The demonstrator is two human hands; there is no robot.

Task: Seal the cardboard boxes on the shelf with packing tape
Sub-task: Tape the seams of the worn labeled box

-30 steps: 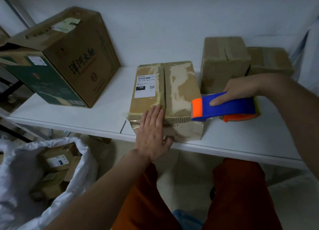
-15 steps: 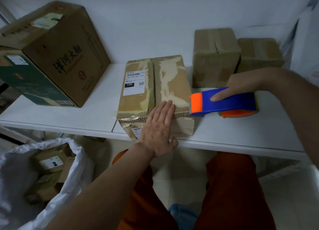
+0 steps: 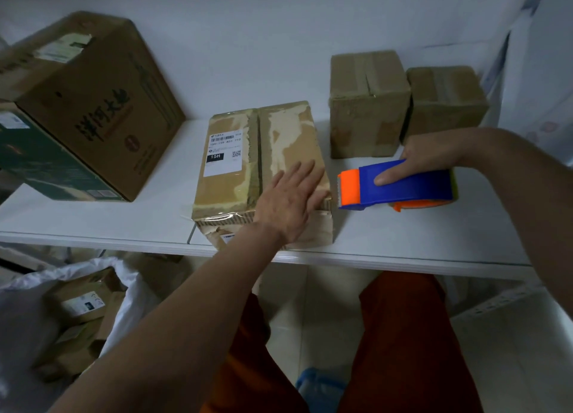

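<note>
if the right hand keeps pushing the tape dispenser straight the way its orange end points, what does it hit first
Most likely the right side of the labelled cardboard box, near its top front corner under the left hand. The tape dispenser in the right hand sits just beside it; the exact gap is unclear.

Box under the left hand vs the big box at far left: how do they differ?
The labelled box lies flat near the shelf edge, the left hand pressing its top; the large box sits tilted and untouched. The labelled box is lower, with torn, patchy skin and a white shipping label; the large box is taller, with printed characters on its side. Both are brown cardboard on the same shelf.
</note>
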